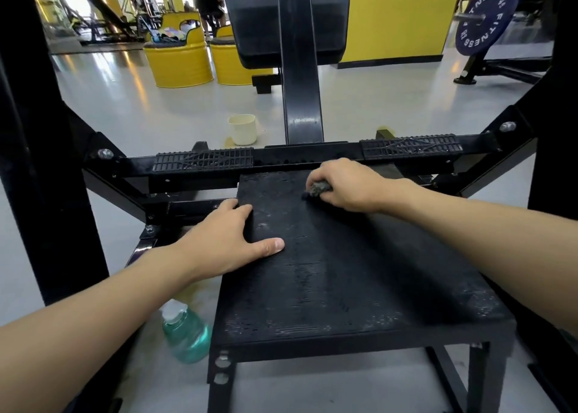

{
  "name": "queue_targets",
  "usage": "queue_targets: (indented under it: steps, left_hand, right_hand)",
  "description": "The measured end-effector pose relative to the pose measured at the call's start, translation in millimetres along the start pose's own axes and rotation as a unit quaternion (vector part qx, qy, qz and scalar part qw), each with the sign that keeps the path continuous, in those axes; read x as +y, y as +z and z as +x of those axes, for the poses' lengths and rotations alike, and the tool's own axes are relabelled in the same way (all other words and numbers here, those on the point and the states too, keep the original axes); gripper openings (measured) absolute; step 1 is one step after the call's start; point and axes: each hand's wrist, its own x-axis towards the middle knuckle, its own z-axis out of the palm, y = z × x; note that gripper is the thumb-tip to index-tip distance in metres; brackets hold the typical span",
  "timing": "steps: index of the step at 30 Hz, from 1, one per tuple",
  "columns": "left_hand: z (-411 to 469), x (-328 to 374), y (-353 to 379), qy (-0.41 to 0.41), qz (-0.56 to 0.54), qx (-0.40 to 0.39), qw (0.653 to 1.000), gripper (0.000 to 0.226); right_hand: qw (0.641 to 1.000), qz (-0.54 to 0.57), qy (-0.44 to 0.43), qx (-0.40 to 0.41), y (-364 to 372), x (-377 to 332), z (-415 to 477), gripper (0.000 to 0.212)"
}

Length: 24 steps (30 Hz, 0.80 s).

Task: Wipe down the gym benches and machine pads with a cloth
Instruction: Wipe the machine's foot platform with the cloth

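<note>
A black textured platform of a gym machine fills the middle of the view. My right hand grips a small bunched grey cloth and presses it onto the platform's far right part. My left hand lies on the platform's left edge, thumb flat on top and fingers wrapped over the side. Behind the platform a black back pad stands on an upright black post.
A bottle of green liquid stands on the floor left of the platform. A cream cup sits on the floor beyond the crossbar with ribbed footrests. Yellow drum seats, a weight plate and black frame posts surround the spot.
</note>
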Motion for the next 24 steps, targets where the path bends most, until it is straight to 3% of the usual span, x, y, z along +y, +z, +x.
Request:
queue_targets:
  steps: [3, 7, 12, 16, 17, 21, 24]
  left_hand:
    - [-1, 1, 1, -0.003, -0.02, -0.003, 1.0, 0.09]
    - [-2, 0, 2, -0.003, -0.026, -0.004, 1.0, 0.089]
    - [-2, -1, 3, -0.005, -0.035, -0.002, 0.999, 0.087]
    - [-1, -5, 5, -0.001, -0.041, 0.004, 0.999, 0.085]
    - [0, -6, 5, 0.0, -0.045, 0.003, 0.999, 0.084]
    - [0, -6, 4, 0.003, -0.073, -0.007, 0.997, 0.079]
    - [4, -10, 3, 0.007, -0.092, -0.03, 0.995, 0.082]
  right_hand:
    - [0.999, -0.022, 0.018, 0.031, 6, -7, 6, 0.025]
    - [0.994, 0.026, -0.056, -0.089, 2, -23, -5, 0.026]
    - [0.998, -0.046, 0.009, 0.05, 13, -14, 14, 0.024]
    - [0.995, 0.007, -0.075, -0.071, 10, -34, 7, 0.026]
    - [0.994, 0.009, -0.083, -0.075, 9, -34, 6, 0.027]
    - [0.998, -0.035, -0.026, 0.038, 15, -24, 20, 0.026]
    - [0.997, -0.019, -0.068, -0.016, 16, -41, 18, 0.022]
